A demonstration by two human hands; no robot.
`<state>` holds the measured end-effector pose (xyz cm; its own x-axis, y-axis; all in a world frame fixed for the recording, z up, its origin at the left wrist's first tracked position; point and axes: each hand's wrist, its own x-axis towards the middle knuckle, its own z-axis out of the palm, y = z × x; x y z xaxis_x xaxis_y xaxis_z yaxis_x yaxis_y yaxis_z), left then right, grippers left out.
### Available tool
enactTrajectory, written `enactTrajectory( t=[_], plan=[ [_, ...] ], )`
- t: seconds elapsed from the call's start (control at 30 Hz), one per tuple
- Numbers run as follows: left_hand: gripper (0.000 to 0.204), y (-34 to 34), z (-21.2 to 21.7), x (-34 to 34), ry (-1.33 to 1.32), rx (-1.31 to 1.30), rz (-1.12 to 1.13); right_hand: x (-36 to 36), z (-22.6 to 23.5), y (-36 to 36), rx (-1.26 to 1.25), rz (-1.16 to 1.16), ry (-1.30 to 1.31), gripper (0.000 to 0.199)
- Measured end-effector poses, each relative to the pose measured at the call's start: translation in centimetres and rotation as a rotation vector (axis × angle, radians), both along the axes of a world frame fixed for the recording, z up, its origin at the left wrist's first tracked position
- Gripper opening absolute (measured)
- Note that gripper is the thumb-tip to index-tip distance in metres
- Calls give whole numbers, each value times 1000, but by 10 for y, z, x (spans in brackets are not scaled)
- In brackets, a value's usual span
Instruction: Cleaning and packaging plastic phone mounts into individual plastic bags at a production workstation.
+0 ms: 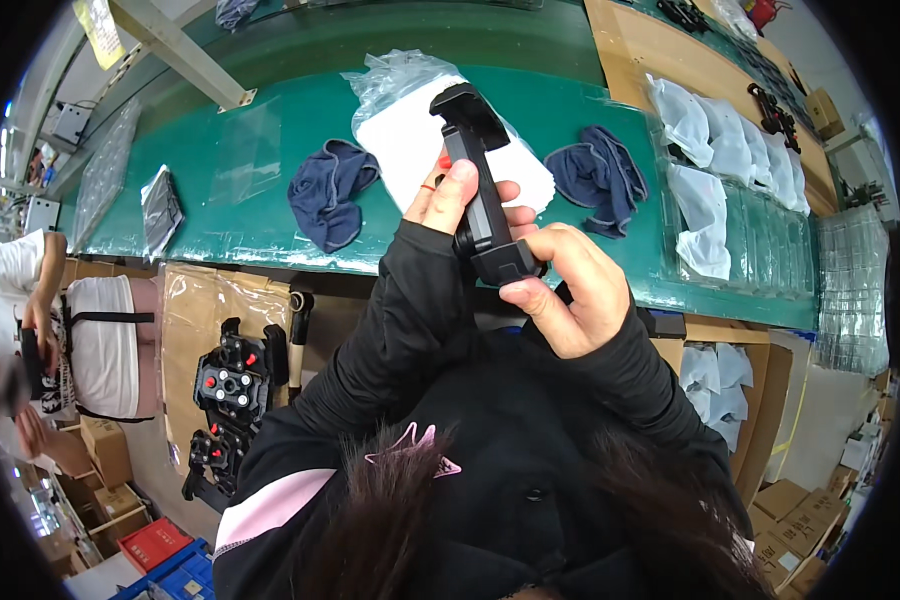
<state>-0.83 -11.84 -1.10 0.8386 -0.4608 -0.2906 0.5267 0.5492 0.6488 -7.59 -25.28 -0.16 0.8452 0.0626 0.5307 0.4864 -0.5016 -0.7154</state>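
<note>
A black phone holder with a padded clamp jaw at each end is held up at a tilt in front of me, over the bench's near edge. My left hand is closed round its middle, thumb on the near face and fingertips showing past the far side. Beside the thumb a bit of red shows on the holder. My right hand pinches the lower jaw between thumb and forefinger. Behind the holder lies a stack of white sheets with a clear plastic bag at its far end.
Dark blue cloths flank the stack on the green bench. At right, white-wrapped pieces sit in a clear divided tray. More black holders lie in a plastic-lined carton at left. A co-worker is beyond it.
</note>
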Motion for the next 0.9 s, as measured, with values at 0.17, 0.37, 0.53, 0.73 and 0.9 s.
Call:
enactTrajectory(
  t=[0.17, 0.37, 0.53, 0.73, 0.9],
  plan=[
    [45, 3, -12, 30, 90, -42, 23, 1, 5, 10, -31, 30, 57, 28],
    [55, 3, -17, 56, 242, -270, -226, 12, 8, 10, -15, 48, -33, 25],
    [56, 13, -26, 72, 245, -337, -281, -10, 9, 22, 9, 101, -17, 21],
    [46, 14, -26, 81, 209, -390, -287, -3, 8, 20, -49, 89, 10, 21],
    [38, 8, -17, 64, 92, -337, -352, -15, 5, 18, -237, 133, -93, 29]
  ],
)
